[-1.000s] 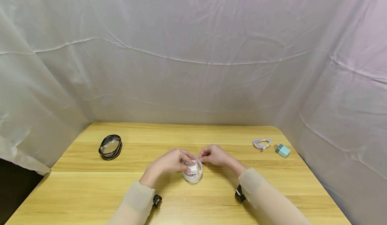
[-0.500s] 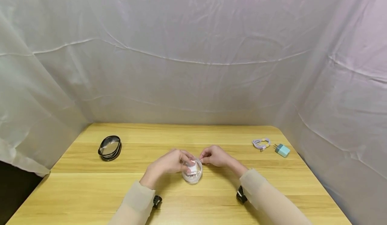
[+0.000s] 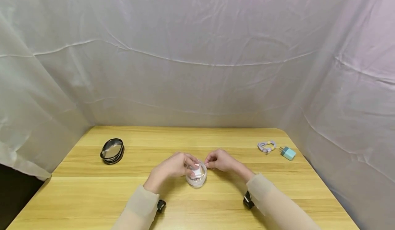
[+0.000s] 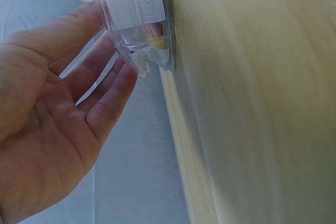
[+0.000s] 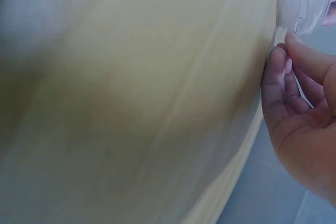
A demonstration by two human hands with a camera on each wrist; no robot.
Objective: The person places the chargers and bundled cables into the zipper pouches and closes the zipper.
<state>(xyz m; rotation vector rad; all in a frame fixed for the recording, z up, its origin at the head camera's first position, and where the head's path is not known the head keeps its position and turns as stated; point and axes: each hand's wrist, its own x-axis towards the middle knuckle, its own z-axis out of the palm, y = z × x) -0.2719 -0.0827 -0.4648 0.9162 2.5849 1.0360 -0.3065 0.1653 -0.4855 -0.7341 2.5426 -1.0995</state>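
Observation:
A clear round case (image 3: 196, 183) with a whitish rim lies in the middle of the wooden table, a white block (image 3: 197, 171) showing through it. My left hand (image 3: 173, 166) holds the case from the left, its fingers spread over the top. In the left wrist view the thumb presses the upper face while the other fingers reach the rim near a torn-looking clear tab (image 4: 150, 59). At the far right part of the rim, my right hand (image 3: 223, 160) pinches the edge between thumb and forefinger. Exactly what those fingertips grip is too small to tell.
To the left on the table (image 3: 92, 195) stands a clear case with black trim (image 3: 112, 151). A coiled lilac cable (image 3: 266, 147) and a turquoise plug adapter (image 3: 288, 153) lie at the right. Pale cloth (image 3: 197, 85) hangs behind and on both sides.
My right hand and forearm have shifted slightly to the right, fingertips still at the case's rim. The left hand and the case have barely moved.

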